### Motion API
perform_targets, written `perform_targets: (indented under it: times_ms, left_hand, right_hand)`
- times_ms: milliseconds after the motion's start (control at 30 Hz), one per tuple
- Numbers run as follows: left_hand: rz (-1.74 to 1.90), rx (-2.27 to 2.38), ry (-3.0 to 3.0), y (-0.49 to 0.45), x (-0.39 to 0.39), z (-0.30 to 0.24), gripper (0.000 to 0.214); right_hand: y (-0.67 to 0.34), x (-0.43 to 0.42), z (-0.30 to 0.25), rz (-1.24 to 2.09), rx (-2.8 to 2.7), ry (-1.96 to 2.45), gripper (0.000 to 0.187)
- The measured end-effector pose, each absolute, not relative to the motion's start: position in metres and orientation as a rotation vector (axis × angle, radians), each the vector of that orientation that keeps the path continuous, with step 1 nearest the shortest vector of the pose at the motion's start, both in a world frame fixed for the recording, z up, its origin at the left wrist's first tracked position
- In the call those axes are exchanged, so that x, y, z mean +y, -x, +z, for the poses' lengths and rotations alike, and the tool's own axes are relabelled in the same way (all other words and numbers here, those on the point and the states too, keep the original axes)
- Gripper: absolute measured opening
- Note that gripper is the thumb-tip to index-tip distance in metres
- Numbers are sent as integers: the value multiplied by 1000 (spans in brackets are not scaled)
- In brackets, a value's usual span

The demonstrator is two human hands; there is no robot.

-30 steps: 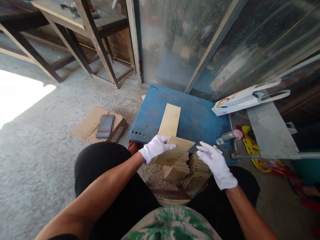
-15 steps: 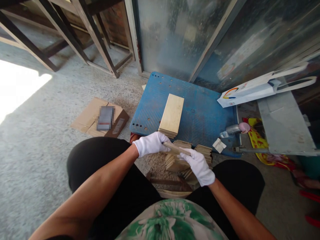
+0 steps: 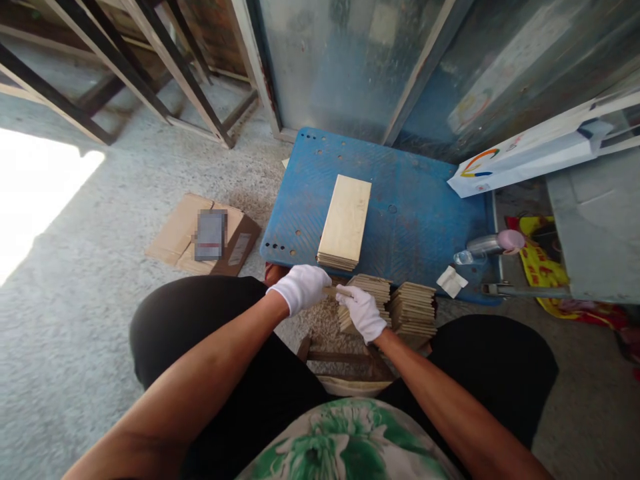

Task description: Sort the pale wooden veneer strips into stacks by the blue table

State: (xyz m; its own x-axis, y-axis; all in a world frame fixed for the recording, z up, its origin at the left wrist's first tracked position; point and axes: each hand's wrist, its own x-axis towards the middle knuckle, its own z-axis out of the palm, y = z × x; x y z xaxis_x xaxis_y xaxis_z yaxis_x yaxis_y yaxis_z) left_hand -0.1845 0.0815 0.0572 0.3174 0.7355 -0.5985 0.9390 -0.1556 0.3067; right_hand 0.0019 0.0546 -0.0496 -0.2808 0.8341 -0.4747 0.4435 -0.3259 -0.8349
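Both my hands wear white gloves and meet between my knees. My left hand (image 3: pixel 300 287) is closed on the end of a thin wooden board (image 3: pixel 331 292), seen almost edge-on. My right hand (image 3: pixel 361 311) pinches the same board from the other side, above a stack of similar boards (image 3: pixel 367 293). A second stack (image 3: pixel 414 309) stands just right of it. A neat pile of pale boards (image 3: pixel 345 223) lies on the blue pallet (image 3: pixel 400 220) ahead.
A flattened cardboard box (image 3: pixel 200 235) lies on the concrete floor at left. A white paper bag (image 3: pixel 530 157), a small bottle with a pink cap (image 3: pixel 493 245) and a scrap of paper (image 3: pixel 451 281) sit at right. Wooden table legs (image 3: pixel 150 73) and a glass panel (image 3: pixel 340 60) stand behind.
The board was tilted flat-up in my left hand alone; my right hand came in and took its other side, and it now sits lower, edge-on, close to the stacks.
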Motion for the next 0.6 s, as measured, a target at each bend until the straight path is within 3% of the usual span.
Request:
perform_targets:
  times_ms: [267, 600]
  left_hand:
    - [-509, 1498, -1982, 155, 83, 22, 32]
    - [-587, 1539, -1905, 153, 89, -6, 31]
  right_hand:
    - [1, 60, -57, 1655, -1692, 1684, 29]
    - [-75, 101, 33, 1569, -1987, 1568, 29]
